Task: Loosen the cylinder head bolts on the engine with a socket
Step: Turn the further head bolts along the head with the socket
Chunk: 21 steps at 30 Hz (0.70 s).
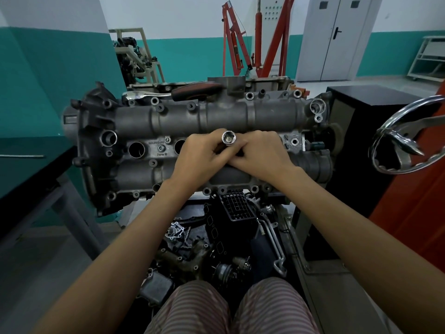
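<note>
Both hands on socket, mid-engine.
Left hand [199, 153] and right hand [262, 150] grip the shiny chrome cylindrical socket [228, 139], open end up, over the centre of the grey cast-metal engine [149, 119]; chrome ratchet with black-red handle [173, 93] lies on its far edge.

— What colours mark the workshop?
— A dull grey engine [197, 121], a shiny silver socket [229, 138], teal-and-white walls [48, 68].

— And behind?
— An orange-red hoist [262, 39], pale grey doors [337, 37] (black handle), a black cabinet [366, 121].

— Any pattern?
— Pink-and-grey striped trousers [272, 307]; the ratchet [173, 92] handle is black and red.
</note>
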Each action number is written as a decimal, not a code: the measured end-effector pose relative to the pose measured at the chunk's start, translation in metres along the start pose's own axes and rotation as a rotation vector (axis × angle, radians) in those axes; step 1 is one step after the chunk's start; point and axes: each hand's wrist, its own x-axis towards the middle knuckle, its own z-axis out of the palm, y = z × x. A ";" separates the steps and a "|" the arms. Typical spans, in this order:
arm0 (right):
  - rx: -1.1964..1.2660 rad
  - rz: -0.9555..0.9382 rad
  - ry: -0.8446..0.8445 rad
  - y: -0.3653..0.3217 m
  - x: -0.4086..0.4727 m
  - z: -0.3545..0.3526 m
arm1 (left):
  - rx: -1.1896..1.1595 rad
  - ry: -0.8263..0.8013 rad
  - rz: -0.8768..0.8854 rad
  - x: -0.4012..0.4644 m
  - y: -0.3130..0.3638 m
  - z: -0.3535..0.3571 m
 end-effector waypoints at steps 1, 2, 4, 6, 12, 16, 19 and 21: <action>0.004 -0.003 -0.002 0.001 0.000 0.000 | -0.006 0.014 0.020 0.000 -0.001 0.001; 0.007 -0.011 -0.002 0.000 -0.001 -0.001 | -0.009 0.036 0.032 0.000 -0.001 0.002; 0.000 -0.050 0.020 -0.002 -0.002 -0.001 | -0.004 0.050 0.016 0.000 0.002 0.001; 0.001 -0.067 0.023 -0.003 -0.001 -0.002 | 0.001 0.013 -0.015 0.000 0.004 -0.002; 0.046 -0.040 0.031 -0.003 -0.001 -0.001 | 0.034 -0.038 -0.035 -0.001 0.007 -0.003; 0.006 -0.009 0.013 -0.002 0.000 0.000 | 0.010 -0.026 -0.047 -0.001 0.006 -0.003; 0.029 0.001 0.013 0.000 0.000 -0.001 | 0.009 0.004 -0.027 -0.001 0.005 -0.004; 0.036 -0.004 0.009 0.000 0.000 -0.001 | 0.010 0.020 -0.003 -0.001 0.004 -0.003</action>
